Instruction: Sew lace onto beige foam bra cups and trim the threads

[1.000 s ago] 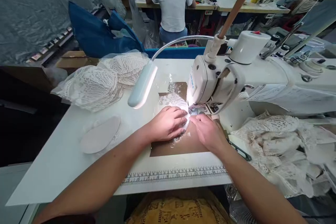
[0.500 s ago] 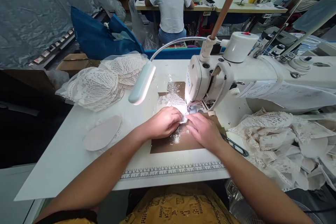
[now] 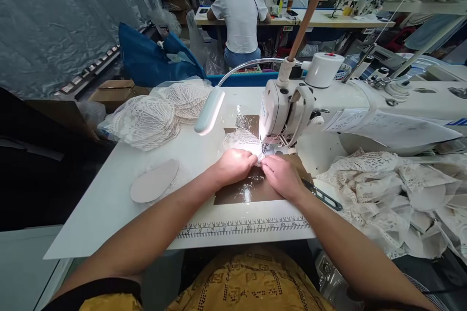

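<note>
A piece of white lace fabric (image 3: 241, 140) lies under the head of the white sewing machine (image 3: 272, 112), lit by the lamp. My left hand (image 3: 236, 165) is closed on its near edge, just left of the presser foot (image 3: 265, 148). My right hand (image 3: 280, 175) pinches the same edge from the right, its fingertips close to the left hand's. The bit of cloth between the fingers is mostly hidden. Beneath both hands lies a brown sheet (image 3: 233, 195) covered with shiny clear film.
Stacked lace pieces (image 3: 146, 119) and a pale oval pad (image 3: 155, 182) lie at the left. Lace pieces (image 3: 397, 194) heap up at the right beside dark green snips (image 3: 324, 197). A lamp (image 3: 210, 111) overhangs the table (image 3: 98, 204). A person (image 3: 241, 17) sits beyond.
My view has shifted slightly. My two hands have come closer together at the fabric's near edge, and the right fingers, spread a little before, are now drawn in.
</note>
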`<state>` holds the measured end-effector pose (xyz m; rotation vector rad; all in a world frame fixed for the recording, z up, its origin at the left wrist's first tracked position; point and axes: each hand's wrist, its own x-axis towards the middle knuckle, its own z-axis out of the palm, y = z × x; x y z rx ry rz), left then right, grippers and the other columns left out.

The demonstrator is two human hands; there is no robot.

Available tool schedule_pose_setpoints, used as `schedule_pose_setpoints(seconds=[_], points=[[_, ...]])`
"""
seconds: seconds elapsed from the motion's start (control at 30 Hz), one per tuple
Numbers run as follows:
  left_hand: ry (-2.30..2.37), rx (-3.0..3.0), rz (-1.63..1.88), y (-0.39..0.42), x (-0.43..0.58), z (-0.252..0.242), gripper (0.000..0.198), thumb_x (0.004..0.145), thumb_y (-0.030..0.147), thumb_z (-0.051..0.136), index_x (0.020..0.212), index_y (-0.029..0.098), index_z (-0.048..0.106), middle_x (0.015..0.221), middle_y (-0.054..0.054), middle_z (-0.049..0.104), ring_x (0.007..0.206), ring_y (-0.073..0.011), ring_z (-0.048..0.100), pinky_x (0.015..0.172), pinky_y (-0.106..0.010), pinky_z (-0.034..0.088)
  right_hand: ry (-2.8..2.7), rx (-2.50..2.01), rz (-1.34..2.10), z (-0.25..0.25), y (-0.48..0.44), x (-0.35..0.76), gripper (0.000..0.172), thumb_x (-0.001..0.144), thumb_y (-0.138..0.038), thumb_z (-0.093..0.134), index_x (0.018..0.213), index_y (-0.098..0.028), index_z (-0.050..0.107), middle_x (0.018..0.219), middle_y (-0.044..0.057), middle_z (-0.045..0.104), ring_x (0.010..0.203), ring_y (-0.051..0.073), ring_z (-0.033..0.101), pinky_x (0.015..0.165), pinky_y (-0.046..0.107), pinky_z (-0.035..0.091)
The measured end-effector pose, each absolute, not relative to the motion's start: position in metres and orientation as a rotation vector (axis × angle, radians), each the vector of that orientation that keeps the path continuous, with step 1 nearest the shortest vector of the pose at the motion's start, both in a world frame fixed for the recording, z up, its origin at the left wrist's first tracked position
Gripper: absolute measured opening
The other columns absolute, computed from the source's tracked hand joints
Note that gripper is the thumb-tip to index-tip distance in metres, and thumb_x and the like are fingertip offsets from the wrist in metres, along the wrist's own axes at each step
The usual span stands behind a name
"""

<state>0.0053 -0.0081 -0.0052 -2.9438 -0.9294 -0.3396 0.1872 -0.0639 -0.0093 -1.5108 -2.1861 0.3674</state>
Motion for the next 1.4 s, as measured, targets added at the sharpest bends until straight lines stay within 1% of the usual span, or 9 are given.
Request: schedule_pose_setpoints(seconds=[0.23,0.33,0.4,0.5,0.67,0.8,1.03,1.27,1.4], points=[[-0.843,-3.398,-0.607,0.003,-0.022,0.012,0.024,0.088,0.014,0.045,0.099,0.017,0.066,0.091,-0.004,0.071,0.082,-0.0153,0.064,0.074,-0.026,0.049,-2.120,-1.481,0.473,-0.012,-0.065,0.188,0.009,0.090,-0.020,0.053,0.089,-0.020,0.062,0.085,0.003,0.062,0.075,0.017,0.055,0.063,0.026,0.036],[-0.967,-3.466,-0.694,0.001,-0.019,0.011,0.023,0.094,0.025,0.045,0.088,0.015,0.065,0.079,-0.004,0.067,0.074,-0.0139,0.060,0.069,-0.024,0.047,-2.153,-1.525,0.401,-0.011,-0.064,0.184,0.015,0.085,-0.023,0.060,0.100,-0.022,0.062,0.089,0.002,0.062,0.073,0.016,0.055,0.060,0.025,0.035],[-1.094,-3.447,-0.753,0.000,-0.015,0.009,0.031,0.096,0.029,0.043,0.075,0.015,0.060,0.070,-0.002,0.060,0.066,-0.0122,0.055,0.063,-0.022,0.044,-2.190,-1.520,0.338,-0.011,-0.064,0.182,0.006,0.086,-0.024,0.060,0.091,-0.021,0.063,0.083,0.001,0.060,0.070,0.016,0.053,0.058,0.025,0.032],[-1.161,-3.398,-0.759,-0.001,-0.012,0.008,0.038,0.098,0.031,0.037,0.067,0.016,0.053,0.064,0.000,0.053,0.061,-0.0116,0.049,0.059,-0.023,0.040,-2.211,-1.485,0.303,-0.010,-0.064,0.182,0.025,0.092,-0.025,0.053,0.068,-0.019,0.057,0.071,0.000,0.055,0.065,0.014,0.049,0.057,0.026,0.030],[-0.946,-3.380,-0.505,-0.001,-0.016,0.014,0.019,0.086,0.032,0.055,0.091,0.015,0.059,0.084,-0.006,0.062,0.078,-0.0182,0.056,0.070,-0.029,0.045,-2.159,-1.425,0.409,-0.006,-0.062,0.185,0.033,0.095,-0.025,0.045,0.065,-0.019,0.056,0.067,0.000,0.053,0.065,0.014,0.048,0.059,0.025,0.031],[-0.860,-3.300,-0.518,0.002,-0.019,0.011,0.019,0.092,0.022,0.045,0.095,0.015,0.062,0.085,-0.007,0.066,0.078,-0.0186,0.059,0.071,-0.031,0.047,-2.133,-1.440,0.451,-0.005,-0.061,0.186,0.038,0.096,-0.027,0.044,0.061,-0.018,0.055,0.064,0.000,0.051,0.064,0.014,0.047,0.058,0.025,0.031],[-0.488,-3.472,-0.503,0.007,-0.025,0.010,0.023,0.097,0.026,0.047,0.102,0.016,0.066,0.107,-0.009,0.069,0.106,-0.0206,0.059,0.094,-0.034,0.046,-2.449,-1.207,0.289,-0.010,-0.076,0.195,0.024,0.096,-0.027,0.047,0.100,-0.019,0.069,0.081,0.005,0.062,0.074,0.016,0.051,0.064,0.027,0.034],[-0.552,-3.263,-0.267,0.009,-0.015,0.014,0.030,0.097,0.035,0.046,0.110,0.018,0.067,0.095,-0.009,0.066,0.082,-0.0198,0.060,0.069,-0.032,0.046,-2.575,-1.138,0.227,-0.008,-0.080,0.199,0.024,0.095,-0.023,0.046,0.102,-0.021,0.068,0.080,0.004,0.060,0.073,0.017,0.047,0.063,0.029,0.031],[-0.545,-3.164,-0.299,0.011,-0.005,0.007,0.031,0.097,0.038,0.046,0.099,0.018,0.069,0.081,-0.006,0.061,0.069,-0.0169,0.056,0.063,-0.030,0.042,-2.538,-1.119,0.285,-0.010,-0.079,0.200,0.023,0.094,-0.021,0.047,0.102,-0.021,0.068,0.081,0.003,0.061,0.073,0.016,0.049,0.063,0.029,0.033]])
